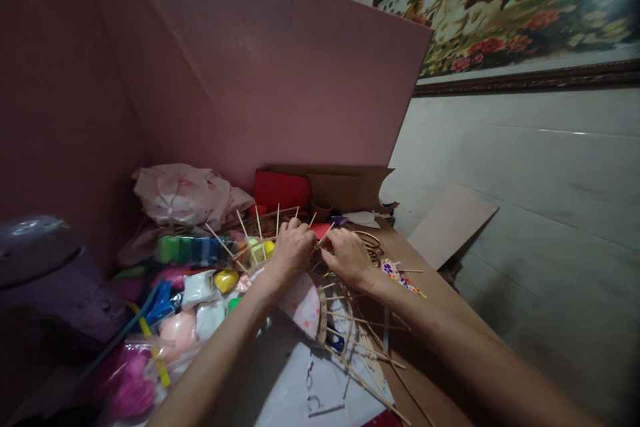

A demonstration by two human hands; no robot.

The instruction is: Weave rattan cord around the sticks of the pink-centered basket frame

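A half-woven basket (323, 317) lies in front of me, its thin sticks fanning outward around a curved woven band. Pale fabric with pink dots (306, 303) covers its middle. At the far rim, my left hand (293, 245) is closed over the weave, its fingertips mostly hidden. Just to its right, my right hand (349, 255) pinches a thin stick (327, 232) at the same rim. The two hands almost meet. Loose cane strands (373, 240) curl behind the right hand, and others trail toward the lower right.
Bagged colored clay (200, 288) crowds the left side. Behind stand a pink dotted bundle (190, 193), a red piece (283, 190) and cardboard (345, 190). White paper with black marks (293, 390) lies under the basket. A flowered fabric piece (400, 277) is at right.
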